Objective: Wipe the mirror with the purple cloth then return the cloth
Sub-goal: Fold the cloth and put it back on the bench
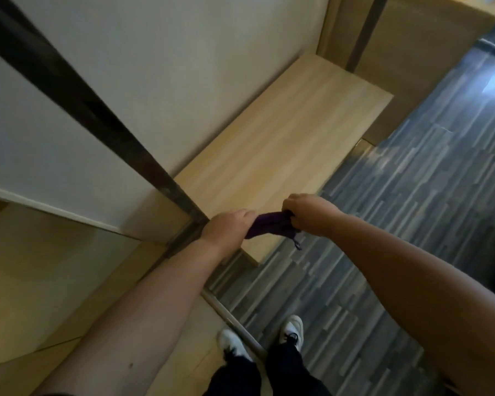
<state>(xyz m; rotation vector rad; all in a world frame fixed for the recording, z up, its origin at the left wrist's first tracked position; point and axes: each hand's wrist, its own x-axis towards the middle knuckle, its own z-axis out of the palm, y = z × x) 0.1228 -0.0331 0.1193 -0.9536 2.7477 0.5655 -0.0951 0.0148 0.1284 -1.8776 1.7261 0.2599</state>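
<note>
Fingers of both hands clamp purple cloth | above wooden shelf

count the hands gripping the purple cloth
2: the left hand holds the left end of the purple cloth, the right hand holds its right end, both above the near corner of the wooden bench.

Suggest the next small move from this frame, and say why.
Probably lift the purple cloth left toward the mirror and start wiping. Both the left hand and right hand grip it bunched above the wooden bench, not touching the glass. Whether wiping has already happened cannot be told.
</note>
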